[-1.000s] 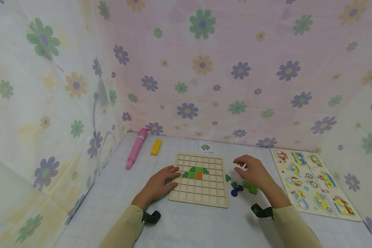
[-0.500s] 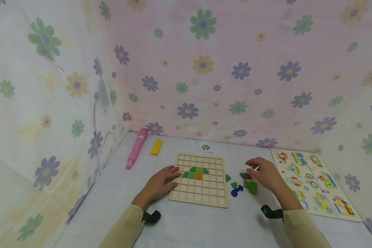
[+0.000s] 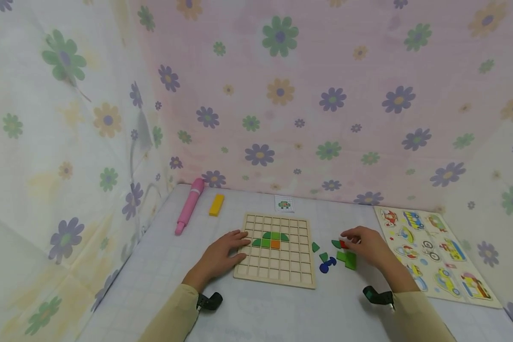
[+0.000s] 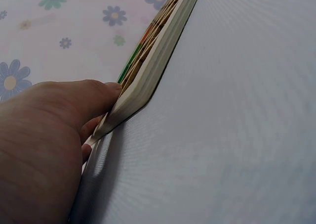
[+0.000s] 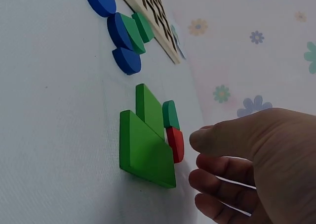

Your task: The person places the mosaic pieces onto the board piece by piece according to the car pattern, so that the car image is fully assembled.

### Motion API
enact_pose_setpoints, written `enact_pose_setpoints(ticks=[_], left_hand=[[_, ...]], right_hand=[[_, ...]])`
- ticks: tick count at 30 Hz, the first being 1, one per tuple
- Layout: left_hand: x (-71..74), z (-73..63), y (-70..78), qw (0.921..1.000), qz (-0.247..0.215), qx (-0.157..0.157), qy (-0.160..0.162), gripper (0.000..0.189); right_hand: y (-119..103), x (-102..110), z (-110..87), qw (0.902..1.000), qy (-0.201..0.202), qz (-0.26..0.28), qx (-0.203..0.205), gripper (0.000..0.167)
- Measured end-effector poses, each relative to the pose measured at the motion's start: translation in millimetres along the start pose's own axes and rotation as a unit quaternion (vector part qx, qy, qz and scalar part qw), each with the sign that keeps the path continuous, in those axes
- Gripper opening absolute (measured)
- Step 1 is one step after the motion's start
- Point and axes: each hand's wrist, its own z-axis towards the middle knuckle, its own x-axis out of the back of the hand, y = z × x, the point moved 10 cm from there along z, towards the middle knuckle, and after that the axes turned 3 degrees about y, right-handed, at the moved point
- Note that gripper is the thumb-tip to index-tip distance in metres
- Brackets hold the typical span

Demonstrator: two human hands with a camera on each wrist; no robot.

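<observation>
My left hand rests at the left edge of a wooden grid board, its thumb touching the rim in the left wrist view. Several green pieces and one orange square lie in the grid. Right of the board, my right hand hovers with loosely bent fingers beside a red piece. A gap shows between thumb and red piece in the right wrist view. A dark green piece adjoins the red one. Light green blocks lie alongside them.
Blue pieces and small dark green pieces lie between board and right hand. A pattern card is behind the board. A pink stick-like object and yellow block sit back left; a picture puzzle board is at right.
My right hand has moved right and then down toward the red piece, which came into sight beside the dark green one. My left hand stays at the board's edge.
</observation>
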Motion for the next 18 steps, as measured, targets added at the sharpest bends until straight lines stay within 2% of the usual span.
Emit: enact_pose_setpoints(ticks=[9, 18], left_hand=[[-0.8, -1.0, 0.2, 1.0000, -0.003, 0.004, -0.004, 0.045], [1.0, 0.0, 1.5, 1.0000, 0.002, 0.003, -0.002, 0.046]], right_hand=[[9.6, -14.0, 3.0, 0.9992, -0.034, -0.005, -0.019, 0.020], [11.6, -11.1, 3.0, 0.9993, -0.025, -0.018, -0.024, 0.023]])
